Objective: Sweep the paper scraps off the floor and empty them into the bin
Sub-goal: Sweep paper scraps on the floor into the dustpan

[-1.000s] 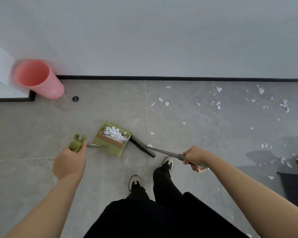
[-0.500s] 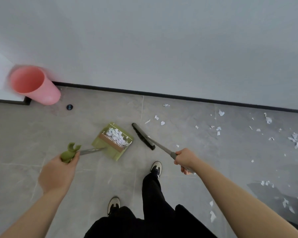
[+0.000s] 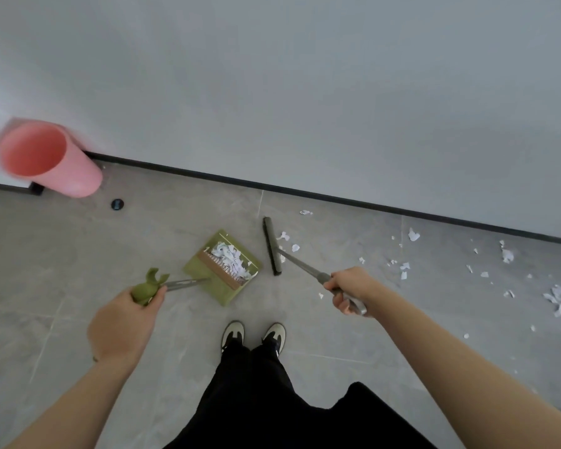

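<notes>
Fingers of the left hand (image 3: 123, 319) were wrapped round the green grip of the dustpan (image 3: 222, 267), and those of the right hand (image 3: 350, 290) were clenched on the metal handle of the broom (image 3: 272, 246); neither hand was released. Over the last second the broom head had swung from lying against the pan's mouth to standing apart from it, nearly square to the wall, with a few scraps just beside its right edge. Both feet had also come level under the body. That read as one sweep finished and the broom being reset for the next gather, not yet a trip to the bin.

Inside the pan sat a heap of torn white paper, piled against the brown comb strip and seemingly well contained. Many more paper scraps (image 3: 506, 254) lay scattered on the grey floor (image 3: 78, 254) to the right, small, ragged and light, some near the skirting. Away to the left, against the wall, stood the pink bin (image 3: 52, 160), well apart from the pan, its mouth facing the camera and blurred.
</notes>
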### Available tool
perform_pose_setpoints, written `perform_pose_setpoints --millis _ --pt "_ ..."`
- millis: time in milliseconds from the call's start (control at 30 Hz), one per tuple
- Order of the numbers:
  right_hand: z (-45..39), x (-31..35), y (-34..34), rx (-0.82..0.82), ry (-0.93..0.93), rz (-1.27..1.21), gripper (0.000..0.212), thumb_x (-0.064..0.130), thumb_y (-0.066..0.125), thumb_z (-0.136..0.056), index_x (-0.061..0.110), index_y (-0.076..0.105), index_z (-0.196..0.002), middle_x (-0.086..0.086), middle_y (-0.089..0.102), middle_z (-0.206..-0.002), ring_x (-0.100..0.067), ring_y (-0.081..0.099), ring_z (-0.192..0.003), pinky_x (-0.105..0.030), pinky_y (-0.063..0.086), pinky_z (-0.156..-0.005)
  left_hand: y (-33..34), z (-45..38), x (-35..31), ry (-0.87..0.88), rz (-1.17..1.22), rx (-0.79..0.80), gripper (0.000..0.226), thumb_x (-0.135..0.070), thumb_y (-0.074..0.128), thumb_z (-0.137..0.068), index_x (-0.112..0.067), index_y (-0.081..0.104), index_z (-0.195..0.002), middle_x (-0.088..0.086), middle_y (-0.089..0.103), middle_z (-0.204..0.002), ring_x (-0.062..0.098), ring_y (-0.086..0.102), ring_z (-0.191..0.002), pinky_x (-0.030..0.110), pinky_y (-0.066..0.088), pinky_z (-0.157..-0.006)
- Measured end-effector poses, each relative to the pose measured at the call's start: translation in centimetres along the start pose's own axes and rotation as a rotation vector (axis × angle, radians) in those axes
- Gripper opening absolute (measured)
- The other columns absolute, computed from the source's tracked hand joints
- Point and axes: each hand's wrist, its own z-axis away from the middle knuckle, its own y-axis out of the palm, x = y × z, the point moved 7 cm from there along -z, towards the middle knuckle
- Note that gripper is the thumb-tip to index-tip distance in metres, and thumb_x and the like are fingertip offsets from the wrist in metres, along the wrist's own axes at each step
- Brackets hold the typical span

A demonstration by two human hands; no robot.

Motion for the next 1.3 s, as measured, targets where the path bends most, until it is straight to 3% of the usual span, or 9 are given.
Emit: perform_pose_setpoints --millis 200,400,567,833,1133,1300 --pt "1.3 5.0 -3.3 -0.149 -0.067 0.181 0.023 -0.002 0.049 -0.091 0.006 0.06 -0.109 -0.007 0.045 -0.067 -0.012 0.04 -0.045 -0.016 0.029 -0.037 0.6 -1.3 -3.6 0.101 -0.055 0.024 0.038 -0.05 0.072 -0.081 -0.012 0.07 -0.075 0.012 0.061 -0.059 0.037 0.059 -0.059 0.034 0.047 -0.053" --pt "-1.4 8.1 -5.1 -0.274 -0.065 0.313 0.005 -0.002 0.055 -0.088 0.0 0.056 -0.093 -0.011 0.045 -0.07 -0.016 0.041 -0.047 -0.017 0.035 -0.037 1.4 -2.2 -5.7 0.152 -0.107 0.074 0.042 -0.051 0.072 -0.08 -0.014 0.063 -0.063 0.006 0.051 -0.048 0.032 0.052 -0.049 0.033 0.046 -0.048" --pt "-3.1 8.5 -6.5 -0.321 -0.045 0.36 0.007 -0.002 0.051 -0.088 0.002 0.054 -0.083 -0.012 0.044 -0.072 -0.018 0.041 -0.05 -0.017 0.034 -0.038 1.9 -2.3 -6.9 0.179 -0.132 0.092 0.043 -0.052 0.072 -0.08 -0.015 0.059 -0.062 -0.001 0.041 -0.046 0.026 0.041 -0.048 0.028 0.035 -0.048" --pt "-4.5 6.5 -8.4 -0.408 -0.018 0.21 0.009 0.001 0.049 -0.087 0.0 0.058 -0.086 -0.013 0.051 -0.082 -0.017 0.04 -0.048 -0.017 0.035 -0.041 2.4 -1.8 -6.6 0.147 -0.137 0.133 0.048 -0.052 0.071 -0.081 -0.014 0.053 -0.058 0.002 0.047 -0.045 0.028 0.047 -0.045 0.028 0.038 -0.045" --pt "-5.2 6.1 -8.8 -0.343 -0.031 0.386 0.029 -0.004 0.049 -0.086 -0.008 0.058 -0.112 -0.013 0.045 -0.08 -0.02 0.045 -0.05 -0.019 0.038 -0.041 2.6 -1.8 -6.4 0.153 -0.165 0.142 0.048 -0.054 0.069 -0.082 -0.016 0.052 -0.058 0.001 0.049 -0.047 0.027 0.049 -0.047 0.027 0.037 -0.045" --pt "-4.1 4.9 -7.5 -0.272 -0.05 0.551 0.03 -0.003 0.049 -0.084 -0.006 0.06 -0.112 -0.013 0.05 -0.071 -0.02 0.048 -0.044 -0.02 0.04 -0.041 2.7 -1.5 -6.2 0.155 -0.175 0.162 0.047 -0.055 0.068 -0.082 -0.016 0.054 -0.06 0.001 0.05 -0.048 0.027 0.05 -0.048 0.029 0.041 -0.046"
